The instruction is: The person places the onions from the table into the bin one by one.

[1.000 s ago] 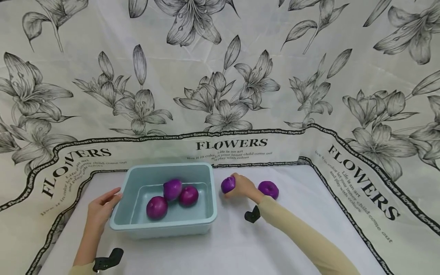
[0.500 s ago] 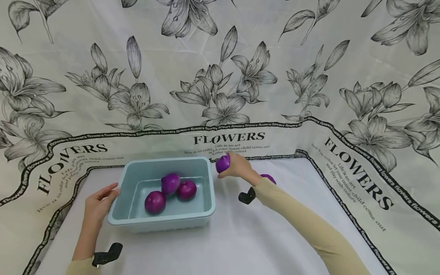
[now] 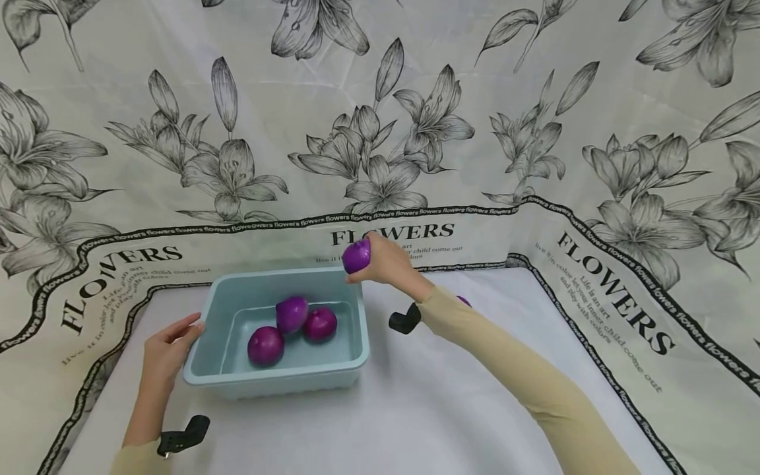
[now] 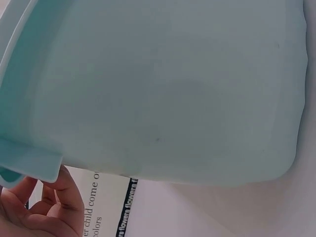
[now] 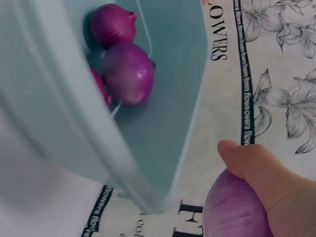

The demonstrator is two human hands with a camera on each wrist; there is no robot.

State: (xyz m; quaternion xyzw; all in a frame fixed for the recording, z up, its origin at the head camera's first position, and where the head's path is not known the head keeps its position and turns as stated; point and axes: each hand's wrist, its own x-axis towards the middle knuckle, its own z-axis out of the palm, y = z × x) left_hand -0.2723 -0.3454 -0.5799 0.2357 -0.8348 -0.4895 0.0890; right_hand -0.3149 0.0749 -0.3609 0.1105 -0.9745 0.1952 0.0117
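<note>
My right hand (image 3: 388,262) grips a purple onion (image 3: 356,256) in the air, just above the far right corner of a light blue plastic basin (image 3: 279,381). In the right wrist view, the thumb lies over that same onion (image 5: 236,210), beside the basin's corner. At the basin's left end my left hand (image 3: 167,349) holds the rim; the left wrist view shows its curled fingers (image 4: 66,197) under the rim's lip. Inside the basin lie three purple onions, one at the front left (image 3: 265,346), one in the middle (image 3: 291,315) and one at the right (image 3: 320,324).
Another purple item (image 3: 464,301) lies on the white tabletop (image 3: 427,396), mostly hidden behind the right forearm. A cloth with printed flowers (image 3: 380,145) hangs at the back and both sides. A black strap with a camera (image 3: 185,434) sits on the left wrist.
My right hand has lifted the onion off the table and carried it up and left to the basin's far right corner. My left hand stays at the rim. The view has tilted slightly.
</note>
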